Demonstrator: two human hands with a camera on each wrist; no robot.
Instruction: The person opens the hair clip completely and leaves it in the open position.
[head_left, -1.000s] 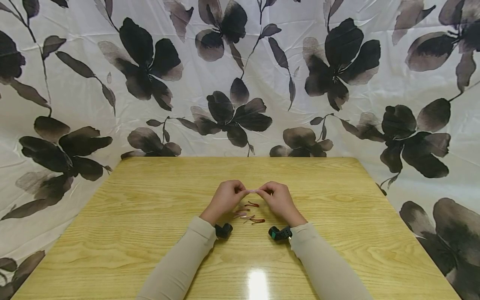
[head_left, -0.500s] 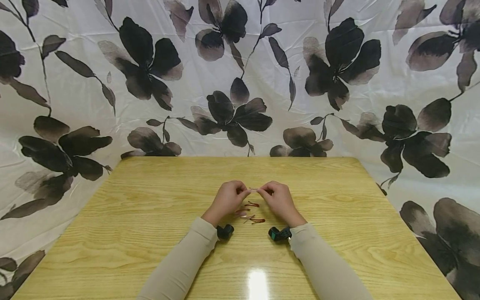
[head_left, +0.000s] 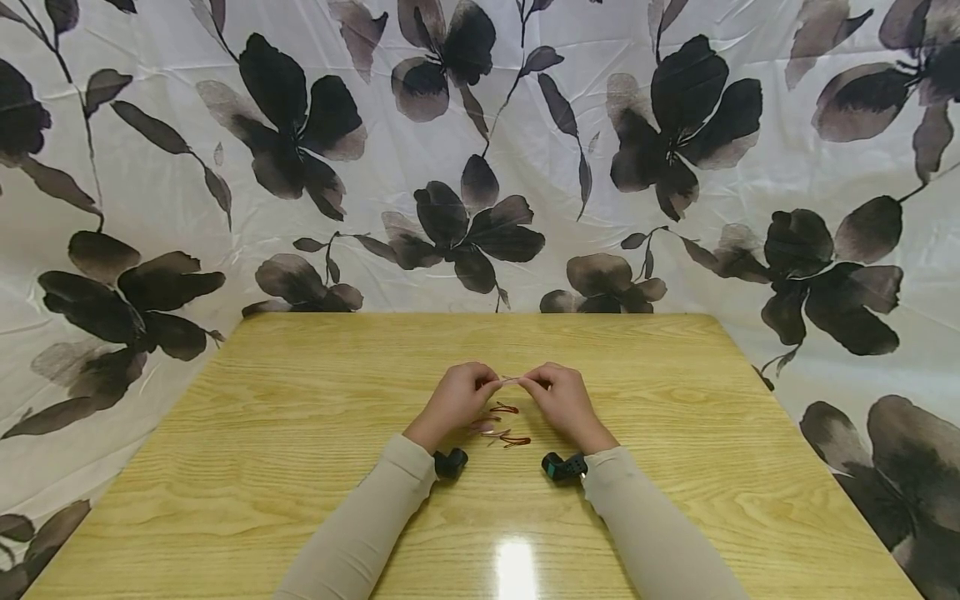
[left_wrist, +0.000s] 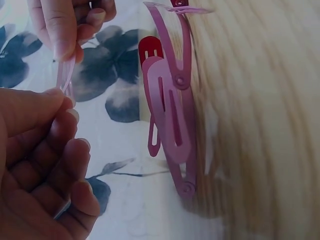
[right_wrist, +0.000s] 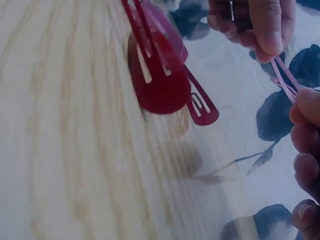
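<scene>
A pale pink snap hair clip (head_left: 510, 381) is held just above the table, between my two hands. My left hand (head_left: 456, 398) pinches one end of it with thumb and index finger, and my right hand (head_left: 562, 402) pinches the other end the same way. In the right wrist view the clip's (right_wrist: 286, 77) thin arms stand apart. Just below the hands, several more snap clips lie in a loose cluster: a dark red clip (head_left: 515, 441) nearest me, another red one (head_left: 505, 409) farther back, and pink ones between, such as a pink clip (left_wrist: 180, 152) in the left wrist view.
The clips lie on a wood-grain table (head_left: 300, 417). Behind and around it hangs a white cloth (head_left: 555, 275) printed with dark flowers. A black wrist camera (head_left: 450, 463) is strapped to the left wrist, another black camera (head_left: 562, 467) to the right.
The clip between my hands has turned and looks thinner than a second ago. My hands have shifted very slightly to the right. The clips on the table have not visibly moved.
</scene>
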